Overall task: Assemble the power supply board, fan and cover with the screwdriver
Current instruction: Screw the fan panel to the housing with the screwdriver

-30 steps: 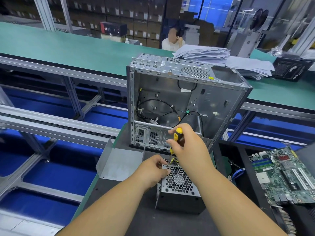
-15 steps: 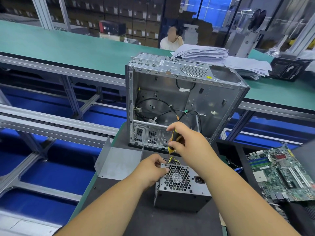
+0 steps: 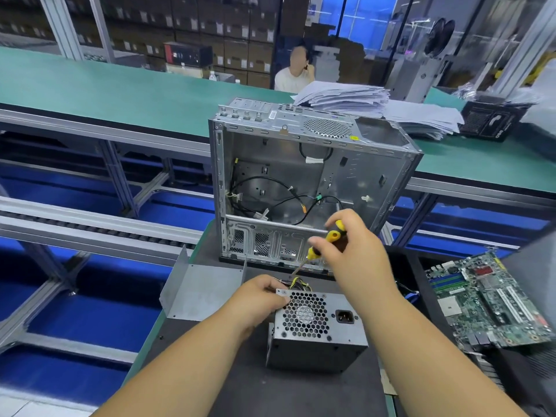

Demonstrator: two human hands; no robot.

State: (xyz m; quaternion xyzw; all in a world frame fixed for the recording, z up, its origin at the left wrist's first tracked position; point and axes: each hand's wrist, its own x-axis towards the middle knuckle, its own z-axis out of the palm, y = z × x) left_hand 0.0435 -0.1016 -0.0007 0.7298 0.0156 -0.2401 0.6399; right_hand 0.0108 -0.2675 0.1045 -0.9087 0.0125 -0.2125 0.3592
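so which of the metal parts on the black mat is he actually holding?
The power supply unit, with the honeycomb fan grille: the left hand grips its top corner. The open computer case and the bent metal cover sit untouched.

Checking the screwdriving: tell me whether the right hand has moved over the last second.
Yes. The right hand has shifted right along the computer case base, tilting the screwdriver.
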